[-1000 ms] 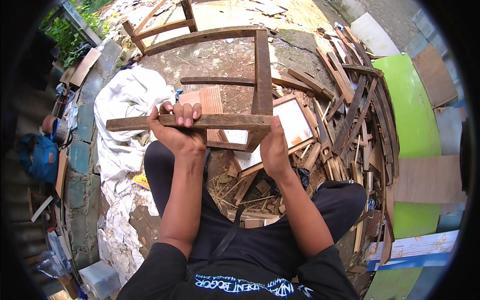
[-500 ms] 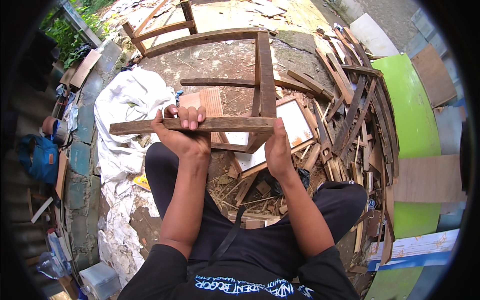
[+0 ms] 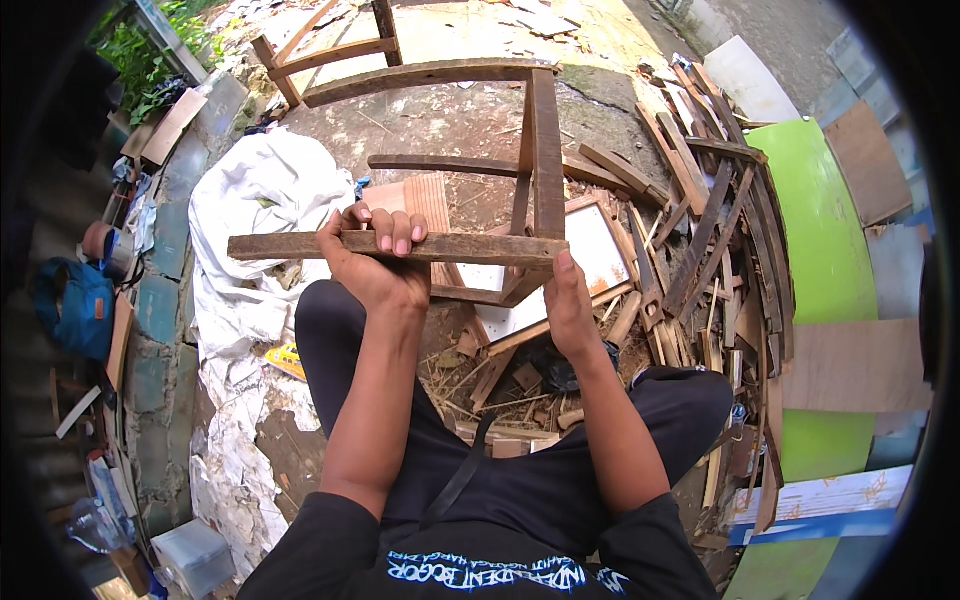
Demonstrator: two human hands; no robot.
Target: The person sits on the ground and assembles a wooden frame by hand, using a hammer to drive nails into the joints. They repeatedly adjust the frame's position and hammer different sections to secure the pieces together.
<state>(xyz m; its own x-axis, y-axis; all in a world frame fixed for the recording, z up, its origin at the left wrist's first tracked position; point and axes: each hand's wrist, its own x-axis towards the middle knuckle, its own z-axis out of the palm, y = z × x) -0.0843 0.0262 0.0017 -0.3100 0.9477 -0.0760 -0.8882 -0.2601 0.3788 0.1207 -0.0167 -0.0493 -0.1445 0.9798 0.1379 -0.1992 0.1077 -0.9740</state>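
A dark brown wooden frame [image 3: 545, 160], built of several rough bars, is held up above my lap. My left hand [image 3: 375, 265] is closed around its near bar [image 3: 470, 247], with the fingers curled over the top. The bar's left end sticks out past that hand. At the other end, by the corner joint, my right hand [image 3: 572, 310] holds the frame, its thumb upright against the corner; its other fingers are mostly hidden. A long rail [image 3: 430, 78] and a shorter bar [image 3: 440, 164] reach left from the frame's far side.
Scrap wood [image 3: 700, 220] lies piled on the right beside green panels [image 3: 835, 250]. A white-faced board [image 3: 590, 240] rests beneath the frame. White cloth [image 3: 265, 190] is heaped on the left, near a low block wall [image 3: 160, 310]. Another wooden frame [image 3: 335, 60] stands farther off.
The wooden frame and both my hands have shifted slightly to the right in the picture. My grip on the near bar looks the same.
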